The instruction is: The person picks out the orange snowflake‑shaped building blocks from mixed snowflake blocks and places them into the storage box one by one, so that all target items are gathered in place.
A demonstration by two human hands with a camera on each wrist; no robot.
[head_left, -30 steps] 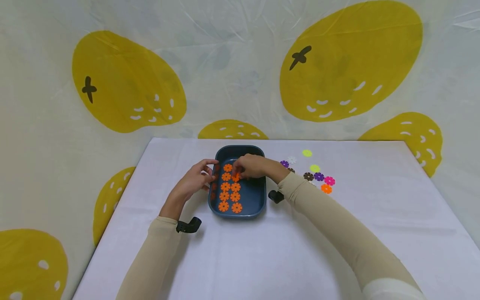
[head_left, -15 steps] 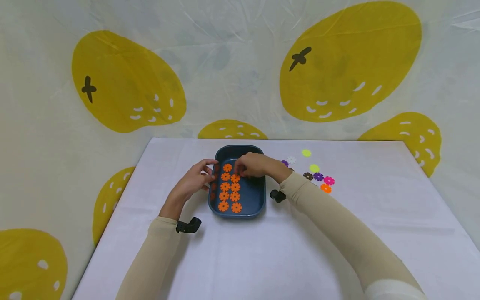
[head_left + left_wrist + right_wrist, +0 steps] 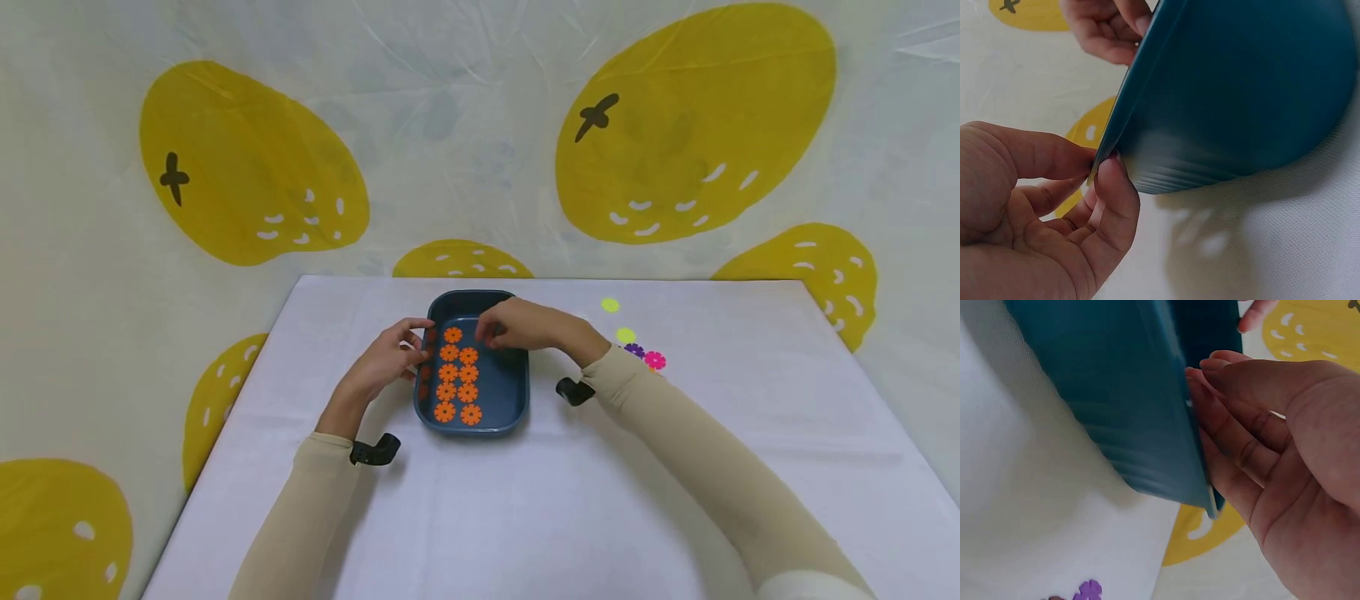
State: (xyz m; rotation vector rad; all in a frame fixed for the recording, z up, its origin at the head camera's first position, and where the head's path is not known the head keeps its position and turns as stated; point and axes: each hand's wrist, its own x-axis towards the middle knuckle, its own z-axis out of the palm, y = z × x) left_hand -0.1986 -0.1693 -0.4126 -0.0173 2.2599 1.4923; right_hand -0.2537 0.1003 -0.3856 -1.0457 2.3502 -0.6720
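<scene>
In the head view, a dark blue rectangular tray (image 3: pixel 504 408) stands on the table, with orange notched flower discs (image 3: pixel 447 372) lying flat in two columns along its left side. My left hand (image 3: pixel 386 362) is at the tray's left side; in the left wrist view its thumb and finger pinch the rim (image 3: pixel 1124 103). My right hand (image 3: pixel 517 325) hovers over the tray's upper right part, fingers bent and no disc showing in them. In the right wrist view, thumb and fingertips (image 3: pixel 1210 365) come close together just past the tray's rim.
Right of the tray lie loose flower discs: yellow discs (image 3: pixel 611 305), a purple disc (image 3: pixel 634 351) and a pink disc (image 3: pixel 655 360). The right sleeve (image 3: pixel 660 408) hides others. A white cloth covers the table (image 3: pixel 480 517), and a fruit-print curtain (image 3: pixel 465 125) hangs behind.
My right hand has let go of the top orange disc in the second column and moved up and right. The sleeve now covers more loose discs. My left hand stays at the rim.
</scene>
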